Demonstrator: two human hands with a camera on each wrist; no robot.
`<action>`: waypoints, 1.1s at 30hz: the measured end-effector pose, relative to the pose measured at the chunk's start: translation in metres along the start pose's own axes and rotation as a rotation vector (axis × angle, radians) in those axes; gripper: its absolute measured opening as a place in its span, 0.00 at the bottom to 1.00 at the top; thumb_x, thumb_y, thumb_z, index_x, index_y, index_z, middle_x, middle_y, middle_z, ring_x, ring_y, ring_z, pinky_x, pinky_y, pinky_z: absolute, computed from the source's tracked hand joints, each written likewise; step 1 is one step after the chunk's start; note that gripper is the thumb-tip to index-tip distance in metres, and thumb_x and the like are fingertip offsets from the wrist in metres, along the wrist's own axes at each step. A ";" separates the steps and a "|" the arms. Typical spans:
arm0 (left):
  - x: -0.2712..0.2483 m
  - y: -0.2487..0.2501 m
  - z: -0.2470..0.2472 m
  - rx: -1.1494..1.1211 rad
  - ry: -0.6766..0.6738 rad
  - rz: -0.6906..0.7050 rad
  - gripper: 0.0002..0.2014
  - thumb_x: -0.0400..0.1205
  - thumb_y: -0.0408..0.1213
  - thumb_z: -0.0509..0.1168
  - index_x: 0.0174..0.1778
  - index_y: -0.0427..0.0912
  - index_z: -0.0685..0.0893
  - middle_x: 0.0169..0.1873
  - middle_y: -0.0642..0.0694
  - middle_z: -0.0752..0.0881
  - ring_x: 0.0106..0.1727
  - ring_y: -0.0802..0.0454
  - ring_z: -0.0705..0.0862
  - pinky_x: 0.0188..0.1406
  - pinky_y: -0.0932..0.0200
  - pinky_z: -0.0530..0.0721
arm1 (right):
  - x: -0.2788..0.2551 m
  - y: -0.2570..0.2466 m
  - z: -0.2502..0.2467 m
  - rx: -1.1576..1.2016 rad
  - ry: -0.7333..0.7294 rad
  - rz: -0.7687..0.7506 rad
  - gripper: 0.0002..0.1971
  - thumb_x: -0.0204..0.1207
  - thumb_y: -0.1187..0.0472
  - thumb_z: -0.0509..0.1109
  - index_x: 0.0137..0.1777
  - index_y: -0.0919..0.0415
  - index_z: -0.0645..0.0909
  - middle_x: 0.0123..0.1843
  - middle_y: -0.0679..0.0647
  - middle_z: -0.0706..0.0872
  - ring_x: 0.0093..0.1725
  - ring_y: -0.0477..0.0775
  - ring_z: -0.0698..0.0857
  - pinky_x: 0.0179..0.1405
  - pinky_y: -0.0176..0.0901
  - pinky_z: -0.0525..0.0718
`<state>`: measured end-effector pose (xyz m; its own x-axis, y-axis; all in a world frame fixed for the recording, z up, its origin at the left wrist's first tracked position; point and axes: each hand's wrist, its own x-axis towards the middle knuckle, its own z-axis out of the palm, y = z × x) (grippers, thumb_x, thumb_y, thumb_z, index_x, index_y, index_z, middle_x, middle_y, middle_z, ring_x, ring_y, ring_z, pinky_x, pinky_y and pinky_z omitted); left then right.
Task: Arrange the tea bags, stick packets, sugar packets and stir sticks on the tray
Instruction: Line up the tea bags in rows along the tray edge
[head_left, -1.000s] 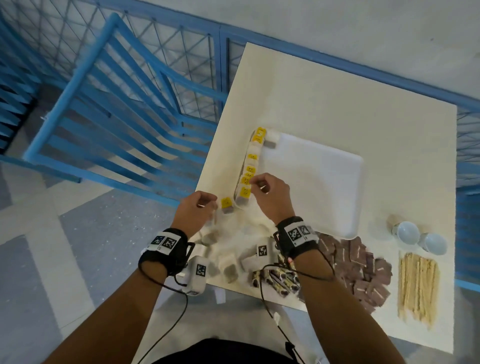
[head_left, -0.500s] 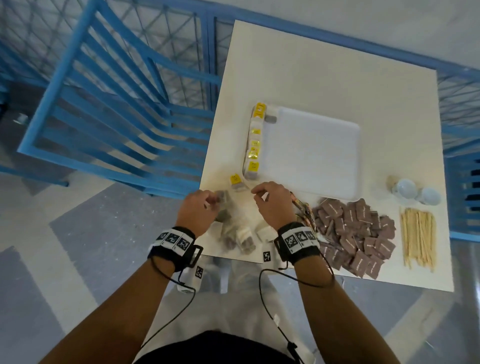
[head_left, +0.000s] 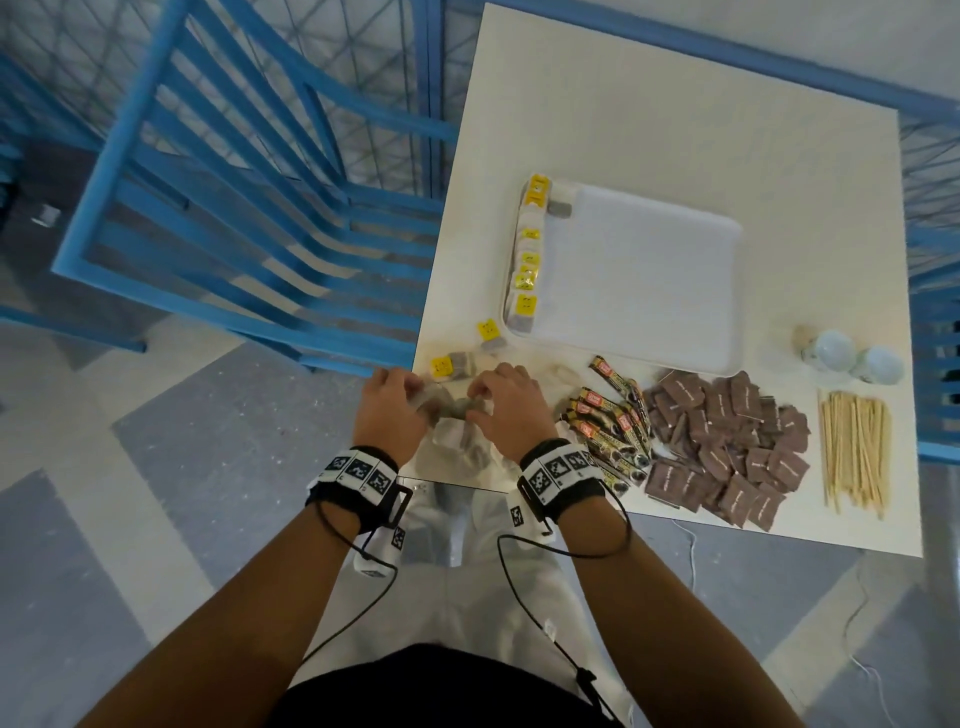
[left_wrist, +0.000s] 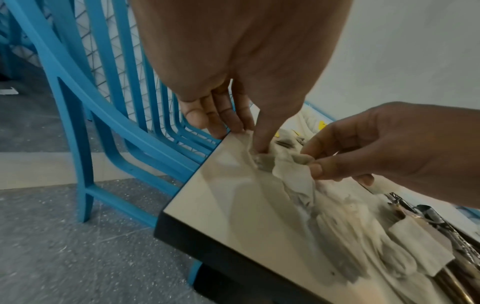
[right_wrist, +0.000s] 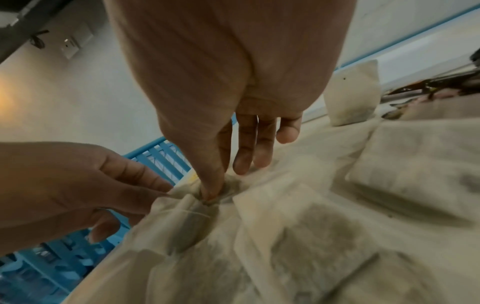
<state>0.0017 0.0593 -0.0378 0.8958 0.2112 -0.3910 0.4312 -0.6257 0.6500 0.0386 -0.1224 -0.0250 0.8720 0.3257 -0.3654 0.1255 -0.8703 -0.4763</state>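
Note:
A white tray (head_left: 644, 280) lies mid-table with a row of yellow-tagged tea bags (head_left: 527, 260) along its left edge. Two more tagged tea bags (head_left: 488, 332) lie on the table near the tray's near-left corner. Both hands work in the loose tea bag pile (head_left: 457, 447) at the table's near-left corner. My left hand (head_left: 415, 402) (left_wrist: 258, 153) pinches a crumpled tea bag (left_wrist: 267, 162). My right hand (head_left: 475, 413) (right_wrist: 210, 196) pinches tea bag paper (right_wrist: 192, 207) right beside it; whether it is the same bag is unclear. Stick packets (head_left: 613, 421), brown sugar packets (head_left: 727, 447) and wooden stir sticks (head_left: 854, 452) lie to the right.
Two small white cups (head_left: 852, 356) stand right of the tray. A blue chair (head_left: 249, 208) stands close against the table's left side, with blue railing behind. The table edge (left_wrist: 207, 232) runs right under my hands.
Both hands have pulled back from the tray's left edge to the tea bag pile at the near corner. A yellow-tagged bag that the left hand held now lies on the table.

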 end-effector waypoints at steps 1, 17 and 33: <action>0.001 -0.001 0.000 0.013 0.010 0.009 0.13 0.77 0.32 0.76 0.56 0.35 0.86 0.57 0.37 0.80 0.54 0.40 0.82 0.59 0.44 0.84 | 0.000 0.002 0.001 0.032 0.011 0.007 0.11 0.72 0.57 0.78 0.53 0.55 0.84 0.53 0.52 0.82 0.58 0.58 0.77 0.60 0.54 0.76; -0.006 0.020 -0.014 -0.227 -0.068 -0.077 0.13 0.83 0.32 0.68 0.64 0.42 0.84 0.57 0.44 0.85 0.54 0.48 0.83 0.50 0.61 0.78 | -0.006 0.011 -0.013 0.449 0.077 0.125 0.13 0.70 0.58 0.84 0.52 0.58 0.88 0.36 0.49 0.86 0.33 0.39 0.78 0.39 0.25 0.78; -0.011 0.029 -0.012 -0.324 -0.276 -0.156 0.12 0.83 0.24 0.55 0.49 0.40 0.83 0.41 0.44 0.82 0.38 0.50 0.78 0.34 0.59 0.74 | -0.002 0.014 -0.016 0.382 0.183 0.073 0.07 0.78 0.67 0.75 0.53 0.60 0.93 0.45 0.55 0.89 0.40 0.54 0.89 0.45 0.40 0.86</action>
<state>0.0054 0.0476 -0.0071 0.7743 0.0491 -0.6310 0.6095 -0.3260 0.7226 0.0463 -0.1412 -0.0179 0.9459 0.1676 -0.2779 -0.0942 -0.6777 -0.7293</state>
